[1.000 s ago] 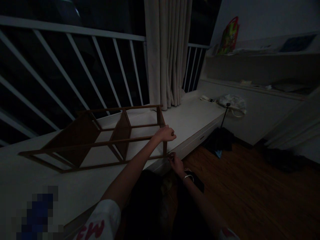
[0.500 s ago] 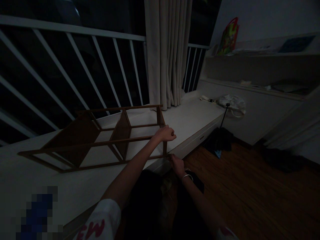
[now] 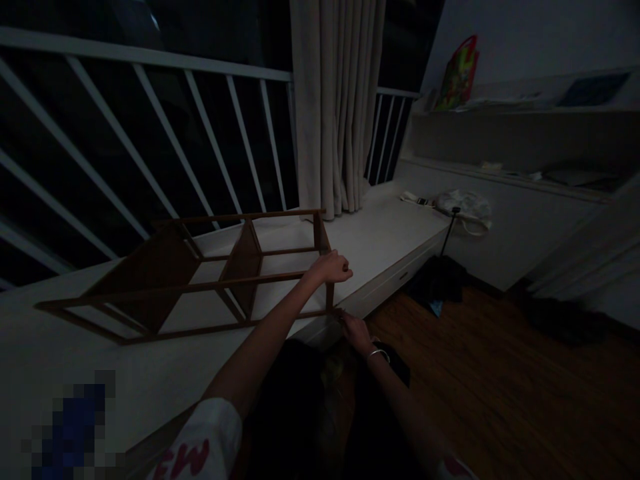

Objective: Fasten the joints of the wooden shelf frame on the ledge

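Note:
A brown wooden shelf rack [image 3: 235, 267] lies on its side along the white window-seat ledge [image 3: 385, 233]. My left hand [image 3: 333, 267] is closed over its right end, at the upper near corner of the frame. Just below, my right hand [image 3: 356, 332] has its fingers pressed together at the lower near corner, by the ledge's front edge. What those fingers pinch is too small and dark to make out. A bracelet [image 3: 379, 355] circles my right wrist.
White railings [image 3: 245, 143] and a beige curtain [image 3: 333, 107] stand behind the ledge. To the right are a whitish bag [image 3: 465, 207], a dark heap [image 3: 440, 283] on the wooden floor [image 3: 500, 373], and shelving [image 3: 500, 112]. A blurred blue patch [image 3: 70, 427] shows lower left.
My right hand and wrist have shifted very slightly to the right and turned a little at the rack's corner. My left hand and the rack stay where they were.

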Demonstrator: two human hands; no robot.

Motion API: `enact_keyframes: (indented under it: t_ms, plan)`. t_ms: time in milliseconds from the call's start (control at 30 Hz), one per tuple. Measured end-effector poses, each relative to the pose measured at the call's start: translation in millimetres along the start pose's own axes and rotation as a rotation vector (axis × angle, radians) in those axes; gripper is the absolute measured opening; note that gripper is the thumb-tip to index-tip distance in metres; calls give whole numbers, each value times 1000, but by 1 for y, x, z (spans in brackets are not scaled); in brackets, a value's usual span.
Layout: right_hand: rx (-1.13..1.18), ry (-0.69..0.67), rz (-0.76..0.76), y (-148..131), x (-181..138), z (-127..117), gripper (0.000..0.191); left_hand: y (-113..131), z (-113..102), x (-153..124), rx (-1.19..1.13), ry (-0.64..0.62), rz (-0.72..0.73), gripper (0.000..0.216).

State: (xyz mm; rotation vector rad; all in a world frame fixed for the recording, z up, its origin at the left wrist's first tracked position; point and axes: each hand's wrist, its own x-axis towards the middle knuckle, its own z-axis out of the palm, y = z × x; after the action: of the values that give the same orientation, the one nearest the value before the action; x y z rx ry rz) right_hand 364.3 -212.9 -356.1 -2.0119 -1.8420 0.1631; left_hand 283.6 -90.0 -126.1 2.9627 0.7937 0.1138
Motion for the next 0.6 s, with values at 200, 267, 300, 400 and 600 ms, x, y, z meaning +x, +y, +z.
enact_keyframes:
  t_ms: [200, 267, 300, 400, 600]
  plan:
    - [-99, -52, 116, -6, -1, -3, 31, 1, -1, -1, -4, 6, -5, 37]
    - [-99, -46, 132, -8, -2, -4, 31, 1, -1, -1, -2, 8, -10, 38]
    - [-91, -39, 132, -10, -2, -5, 32, 1, -1, -1, -2, 8, -10, 38]
    - [-56, -15, 131, -13, -3, -7, 29, 1, -2, -2, -6, 4, -8, 38]
    - [123, 51, 191, -14, 3, 3, 23, 1, -4, -3, -16, 4, -5, 37]
